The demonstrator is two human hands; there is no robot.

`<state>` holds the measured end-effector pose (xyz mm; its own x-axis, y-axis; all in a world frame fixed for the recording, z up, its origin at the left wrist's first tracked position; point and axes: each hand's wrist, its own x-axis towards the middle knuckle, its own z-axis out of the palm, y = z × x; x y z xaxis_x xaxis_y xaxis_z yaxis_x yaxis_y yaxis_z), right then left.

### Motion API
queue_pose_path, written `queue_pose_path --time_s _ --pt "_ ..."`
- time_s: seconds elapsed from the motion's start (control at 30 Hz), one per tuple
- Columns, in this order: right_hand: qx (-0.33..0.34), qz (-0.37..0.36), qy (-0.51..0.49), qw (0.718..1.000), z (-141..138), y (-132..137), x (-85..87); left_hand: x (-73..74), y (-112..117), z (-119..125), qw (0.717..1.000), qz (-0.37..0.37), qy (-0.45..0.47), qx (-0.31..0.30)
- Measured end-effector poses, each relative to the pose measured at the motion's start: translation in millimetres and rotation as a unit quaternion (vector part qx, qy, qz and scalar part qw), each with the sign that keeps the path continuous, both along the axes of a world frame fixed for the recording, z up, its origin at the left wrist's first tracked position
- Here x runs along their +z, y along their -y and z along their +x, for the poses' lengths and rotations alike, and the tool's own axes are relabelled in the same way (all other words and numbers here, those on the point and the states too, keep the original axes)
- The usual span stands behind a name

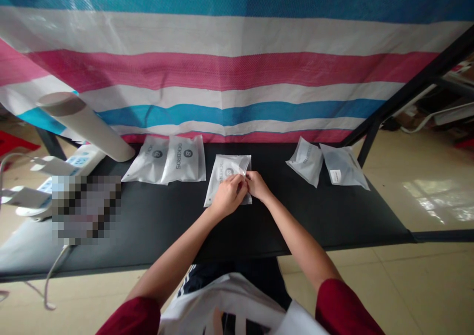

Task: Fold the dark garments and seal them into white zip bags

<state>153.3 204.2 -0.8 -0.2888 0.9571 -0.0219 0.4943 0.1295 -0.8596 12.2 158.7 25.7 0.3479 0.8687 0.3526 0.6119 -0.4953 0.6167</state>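
Observation:
A frosted plastic bag with dark print [218, 173] lies on the black surface in front of me. My left hand [229, 193] rests over its right part, fingers closed in a pinch at the bag's edge. Against that same right edge, my right hand [256, 184] also pinches, its fingertips meeting those of the left. The hands partly hide the bag's right side and its print. Two similar printed bags [184, 160] lie overlapping to the left. On the right are another printed bag [306, 161] and one with a white label [342, 166].
At left stand a white cylinder [89, 128], leaning, and a power strip [87, 160] with plugged-in chargers. A pixelated object [87, 206] with a cable lies nearby. A striped tarp [237, 68] hangs behind the black table [314, 221]. Dark metal bars [370, 142] rise at right.

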Motion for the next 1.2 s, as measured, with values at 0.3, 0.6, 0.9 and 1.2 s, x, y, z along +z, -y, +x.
queue_pose_path --time_s 0.3,0.6,0.9,1.2 --pt "-0.001 -0.009 -0.063 0.998 34 -16 2.1 4.6 1 -2 0.994 0.056 -0.077 -0.045" --pt "0.08 -0.177 -0.123 0.973 50 -14 18.9 -2.0 -6 -8 0.986 0.102 -0.125 -0.038" --pt "0.115 -0.199 -0.144 0.963 48 -9 22.9 -10.5 -6 -7 0.983 0.153 -0.105 -0.004" --pt "0.039 -0.157 -0.169 0.972 36 -15 0.6 -7.0 6 1 0.98 0.136 -0.137 -0.046"
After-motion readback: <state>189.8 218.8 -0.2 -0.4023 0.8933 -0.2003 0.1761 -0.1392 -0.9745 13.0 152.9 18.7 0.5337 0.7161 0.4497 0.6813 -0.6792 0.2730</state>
